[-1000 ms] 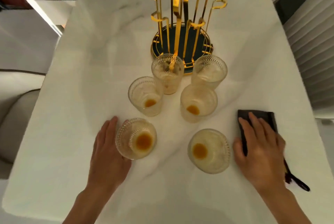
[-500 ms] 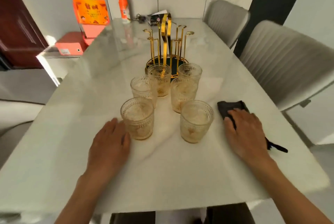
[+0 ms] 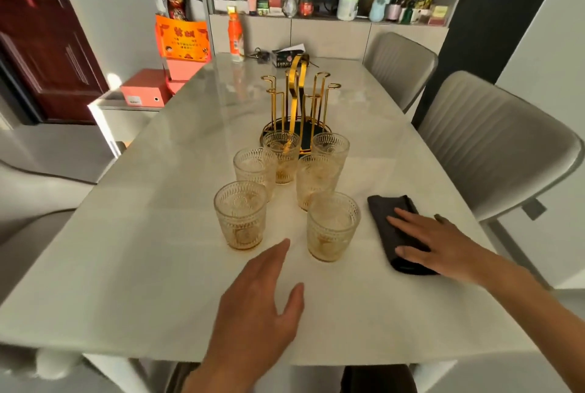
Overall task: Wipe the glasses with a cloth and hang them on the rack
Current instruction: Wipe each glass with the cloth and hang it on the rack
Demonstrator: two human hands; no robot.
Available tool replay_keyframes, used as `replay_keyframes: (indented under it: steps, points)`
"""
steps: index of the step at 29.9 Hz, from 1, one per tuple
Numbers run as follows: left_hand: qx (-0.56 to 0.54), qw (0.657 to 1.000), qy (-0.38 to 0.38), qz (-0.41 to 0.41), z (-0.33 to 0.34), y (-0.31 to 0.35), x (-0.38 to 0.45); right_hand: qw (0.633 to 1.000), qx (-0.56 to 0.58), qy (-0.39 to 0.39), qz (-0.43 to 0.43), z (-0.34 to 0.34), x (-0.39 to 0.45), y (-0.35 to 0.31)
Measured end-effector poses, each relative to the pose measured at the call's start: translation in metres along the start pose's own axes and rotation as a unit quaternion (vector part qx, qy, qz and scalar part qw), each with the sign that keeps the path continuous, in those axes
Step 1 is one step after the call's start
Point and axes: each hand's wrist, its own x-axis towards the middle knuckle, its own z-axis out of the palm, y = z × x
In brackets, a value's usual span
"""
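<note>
Six glasses [image 3: 240, 214] wait unwiped; the left hand [image 3: 256, 300] has left the near one, fingers apart, while the right hand [image 3: 443, 245] stays flat on the cloth [image 3: 384, 212].

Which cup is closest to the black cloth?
The front right glass, beside the black cloth under the right hand. The other five glasses stand farther left or farther back towards the rack.

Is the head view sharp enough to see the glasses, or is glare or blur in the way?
Head view: glasses sharp; left hand slightly motion-blurred; sunlight glare on the far table; wide-angle bending at the edges; top-left corner smeared.
</note>
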Motion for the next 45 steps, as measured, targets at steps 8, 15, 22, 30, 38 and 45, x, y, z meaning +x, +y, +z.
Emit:
replay_keyframes:
  steps: [8, 15, 22, 30, 38, 45]
  points:
    - [-0.128, 0.986, -0.084, -0.066, 0.054, 0.016, 0.066, 0.999, -0.027, 0.015, 0.008, 0.020, 0.000, -0.012]
    - [-0.212, 0.972, -0.010, -0.104, 0.071, 0.018, 0.078, 0.967, -0.081, 0.237, -0.042, 0.030, -0.011, -0.055]
    - [-0.178, 0.983, 0.031, -0.045, 0.052, 0.013, 0.070, 0.880, 0.288, 0.369, 0.082, 0.021, -0.020, -0.104]
    - [-0.149, 0.986, 0.062, 0.032, 0.026, 0.004, 0.065, 0.496, 0.837, 0.232, 0.022, -0.006, -0.066, -0.140]
    - [-0.174, 0.974, 0.101, 0.105, 0.021, 0.028, 0.065, 0.874, 0.062, 0.455, -0.160, -0.022, -0.083, -0.163]
    - [-0.054, 0.967, 0.106, 0.224, -0.002, 0.025, 0.067, 0.949, 0.091, 0.188, -0.234, -0.049, -0.086, -0.149]
